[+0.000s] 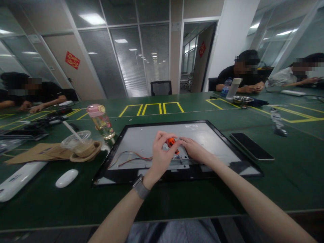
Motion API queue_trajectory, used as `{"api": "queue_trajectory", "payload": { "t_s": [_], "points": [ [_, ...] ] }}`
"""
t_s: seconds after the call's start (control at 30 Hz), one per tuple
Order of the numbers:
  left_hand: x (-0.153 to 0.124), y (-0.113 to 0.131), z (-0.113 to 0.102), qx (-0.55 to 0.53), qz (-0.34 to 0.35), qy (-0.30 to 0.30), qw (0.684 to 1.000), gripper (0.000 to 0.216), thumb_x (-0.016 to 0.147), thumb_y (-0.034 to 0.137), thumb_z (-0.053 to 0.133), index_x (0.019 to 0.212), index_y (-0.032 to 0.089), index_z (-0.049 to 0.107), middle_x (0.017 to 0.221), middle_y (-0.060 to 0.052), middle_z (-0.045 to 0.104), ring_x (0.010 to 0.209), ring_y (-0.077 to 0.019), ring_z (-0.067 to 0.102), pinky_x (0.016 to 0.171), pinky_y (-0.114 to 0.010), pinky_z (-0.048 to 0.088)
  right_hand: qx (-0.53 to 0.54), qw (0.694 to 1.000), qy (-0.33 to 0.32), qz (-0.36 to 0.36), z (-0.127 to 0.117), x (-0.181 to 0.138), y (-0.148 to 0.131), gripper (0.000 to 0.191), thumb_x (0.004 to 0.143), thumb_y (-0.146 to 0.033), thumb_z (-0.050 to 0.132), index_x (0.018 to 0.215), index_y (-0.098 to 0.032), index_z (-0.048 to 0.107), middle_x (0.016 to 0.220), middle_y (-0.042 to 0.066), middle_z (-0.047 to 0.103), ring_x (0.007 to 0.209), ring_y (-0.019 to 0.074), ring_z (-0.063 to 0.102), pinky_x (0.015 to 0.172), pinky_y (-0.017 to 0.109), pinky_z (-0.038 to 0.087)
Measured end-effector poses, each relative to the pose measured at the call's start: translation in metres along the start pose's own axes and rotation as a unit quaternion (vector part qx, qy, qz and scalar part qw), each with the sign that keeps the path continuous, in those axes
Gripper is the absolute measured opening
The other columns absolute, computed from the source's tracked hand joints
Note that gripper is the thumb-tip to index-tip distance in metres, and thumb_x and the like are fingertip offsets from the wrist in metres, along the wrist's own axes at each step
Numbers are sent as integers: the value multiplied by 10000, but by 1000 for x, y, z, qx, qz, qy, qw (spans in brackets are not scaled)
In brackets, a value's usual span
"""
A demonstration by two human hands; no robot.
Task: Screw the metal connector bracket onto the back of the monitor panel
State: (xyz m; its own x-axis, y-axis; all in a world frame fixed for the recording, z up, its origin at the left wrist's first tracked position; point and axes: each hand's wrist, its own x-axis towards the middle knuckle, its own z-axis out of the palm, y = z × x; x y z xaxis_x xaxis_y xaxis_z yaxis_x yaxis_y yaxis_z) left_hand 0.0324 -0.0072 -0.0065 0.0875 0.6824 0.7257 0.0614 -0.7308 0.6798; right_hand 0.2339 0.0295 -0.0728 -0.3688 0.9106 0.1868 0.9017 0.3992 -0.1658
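Note:
A flat grey panel in a black frame (222, 133) lies face down on the green table in front of me. My left hand (160, 153) is closed around the orange handle of a small screwdriver (172, 143), held upright over the panel's middle. My right hand (193, 148) rests beside it, fingers curled near the tool's tip and a small part on the panel; what it pinches, if anything, I cannot make out. Thin coloured wires (131, 157) run across the panel to the left of my hands.
A black phone (250, 145) lies right of the panel. To the left are a pink-lidded bottle (101, 120), a plastic cup with a straw (76, 141) on brown paper, a white mouse (66, 178) and a white bar (17, 180). Other people sit at the far table edges.

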Motion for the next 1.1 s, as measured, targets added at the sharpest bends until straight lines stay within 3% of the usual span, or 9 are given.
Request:
{"api": "queue_trajectory", "payload": {
  "t_s": [0.2,0.43,0.57,0.7,0.77,0.9,1.1],
  "points": [
    [0,0,0,1,4,-14,1000,150,872,264,699,1012,213,706,896,-20,546,796,-139,565,754,-273,509,-9,1000,-3,-9,-1,0,0,545,876,3,365,1378,-121,536,1457,194,529,1309,270,541,1111,455,397],
    [-2,0,1,-77,-36,-69,994,275,983,225,481,1229,200,601,1161,-104,649,1056,-198,631,909,-340,532,-8,1000,-9,-14,-1,1,1,616,855,18,368,1435,-151,487,1497,185,492,1376,260,481,1135,468,371],
    [1,0,-1,-90,-44,-71,992,206,937,250,582,1114,197,675,1130,-94,648,1018,-193,634,892,-322,531,-9,1000,-6,-17,-3,-1,-1,586,864,11,375,1414,-140,511,1484,188,505,1348,269,507,1121,464,390],
    [3,0,-1,-62,-46,14,997,88,840,248,716,899,186,736,962,-47,602,849,-142,605,780,-259,520,-17,1000,-4,-8,-3,-2,-3,574,873,10,364,1410,-125,517,1470,192,520,1327,274,528,1123,464,391],
    [3,1,-2,-66,-62,25,996,127,877,251,671,960,183,739,952,-50,622,857,-142,613,789,-257,519,-20,1000,-5,0,-3,-1,-3,592,863,22,359,1414,-126,515,1477,191,514,1339,273,520,1129,463,384],
    [2,3,-2,-138,-100,-20,985,270,970,295,530,1160,179,684,1005,-77,698,938,-168,658,875,-300,525,-28,999,-19,4,-6,-1,-5,596,860,26,353,1420,-103,509,1492,210,492,1348,295,513,1131,469,383],
    [2,3,1,-111,-77,-8,991,157,857,297,702,964,198,757,954,-50,619,866,-150,612,795,-262,516,-24,1000,-8,-5,-5,-1,-3,576,876,6,361,1420,-111,507,1479,196,510,1334,287,525,1127,466,392]
  ]
}}
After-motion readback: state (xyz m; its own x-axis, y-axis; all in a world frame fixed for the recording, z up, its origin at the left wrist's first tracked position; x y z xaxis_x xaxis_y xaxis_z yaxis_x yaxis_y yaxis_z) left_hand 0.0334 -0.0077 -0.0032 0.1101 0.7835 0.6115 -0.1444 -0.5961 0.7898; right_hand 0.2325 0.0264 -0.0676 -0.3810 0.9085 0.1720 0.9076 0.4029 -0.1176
